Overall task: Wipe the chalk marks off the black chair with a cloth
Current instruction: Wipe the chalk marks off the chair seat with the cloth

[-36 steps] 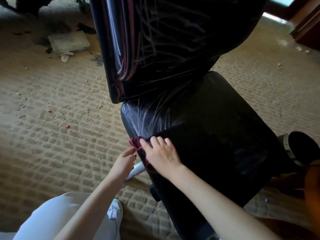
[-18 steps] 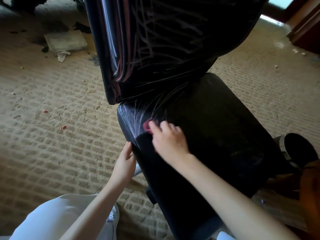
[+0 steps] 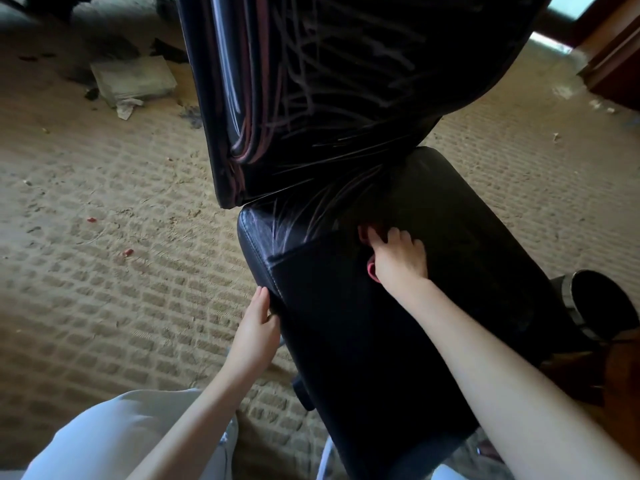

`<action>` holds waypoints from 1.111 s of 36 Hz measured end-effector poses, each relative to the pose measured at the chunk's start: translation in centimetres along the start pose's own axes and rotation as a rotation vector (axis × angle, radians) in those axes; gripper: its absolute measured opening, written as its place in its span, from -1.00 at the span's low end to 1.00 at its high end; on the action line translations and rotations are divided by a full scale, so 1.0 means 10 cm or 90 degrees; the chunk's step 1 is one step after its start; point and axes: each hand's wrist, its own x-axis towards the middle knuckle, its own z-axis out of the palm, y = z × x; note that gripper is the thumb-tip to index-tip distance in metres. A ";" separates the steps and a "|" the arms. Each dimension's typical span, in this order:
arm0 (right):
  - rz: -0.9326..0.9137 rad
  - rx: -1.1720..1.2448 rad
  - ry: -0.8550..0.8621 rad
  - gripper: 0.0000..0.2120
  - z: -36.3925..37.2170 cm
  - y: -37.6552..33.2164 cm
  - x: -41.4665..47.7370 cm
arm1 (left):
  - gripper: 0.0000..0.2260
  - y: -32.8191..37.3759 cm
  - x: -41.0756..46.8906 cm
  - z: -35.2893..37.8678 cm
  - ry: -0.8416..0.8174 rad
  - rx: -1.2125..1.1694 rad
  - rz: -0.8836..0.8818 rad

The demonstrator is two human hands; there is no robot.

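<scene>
- The cloth [image 3: 371, 270] is small, reddish and soft. It looks light and floppy, so I think it bunches up easily and works best pressed flat under the palm.
- It lies on the seat [image 3: 381, 341] of the black chair [image 3: 346, 98], close to the backrest, almost all hidden under the right hand [image 3: 398, 261].
- The right hand lies flat on the cloth with fingers a bit spread, pushing it down (only little red bits peek out).
- The left hand [image 3: 256, 327] curls around the left edge of the seat, thumb up along the side. I think it keeps the chair from moving.
- The chair looks smooth and shiny, maybe slippery, and too big and heavy to lift.
- Chalk marks [image 3: 298, 216] show on the seat's far left corner, and many more cross the backrest.
- Around it: a tan carpet [image 3: 104, 271] with crumbs, a flat pale slab [image 3: 133, 79] far off to the left, and a dark round thing with a shiny rim [image 3: 595, 303] on the right.
- Nothing is in the way of the wiping.
</scene>
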 end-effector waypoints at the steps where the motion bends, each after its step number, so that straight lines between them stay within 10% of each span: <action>1: 0.006 0.005 -0.007 -0.43 -0.01 -0.03 0.01 | -0.47 0.00 0.00 0.00 0.002 0.006 -0.005; 6: -0.009 0.084 0.044 -0.49 -0.17 -0.24 -0.03 | -0.49 0.04 -0.02 0.04 0.019 0.035 -0.018; 11: -0.287 0.184 0.180 -0.51 -0.31 -0.94 -0.36 | -0.50 0.04 -0.01 0.07 0.033 0.053 -0.007; 20: -0.447 0.136 0.133 -0.48 -0.03 -0.97 -0.30 | -0.46 0.02 -0.03 0.04 0.031 0.070 0.031; 31: -0.097 0.052 0.086 -0.43 0.10 -0.13 0.11 | -0.48 -0.07 0.02 -0.01 0.007 0.019 -0.022; 40: -0.101 0.225 0.160 -0.53 -0.09 -0.54 0.00 | -0.52 -0.01 0.04 -0.01 0.059 0.029 -0.014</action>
